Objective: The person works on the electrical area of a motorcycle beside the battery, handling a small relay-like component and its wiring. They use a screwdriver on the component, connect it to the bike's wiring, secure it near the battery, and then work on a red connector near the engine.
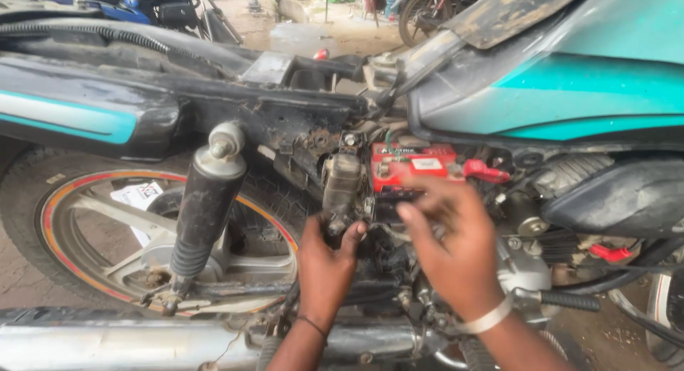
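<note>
A motorcycle with its side cover off fills the view. A red battery sits in the open frame under the teal fuel tank. My left hand reaches up from below, its fingers closed around the bottom of a dirty grey part just left of the battery. My right hand, with a silver bangle at the wrist, is raised in front of the battery's lower edge, fingers spread and touching the area beneath it. What the fingertips hold is hidden.
A black rear shock absorber stands at the left over the rear wheel with its red-striped rim. A chrome exhaust runs along the bottom. A red cable cap lies right of the battery. Other parked motorcycles stand behind.
</note>
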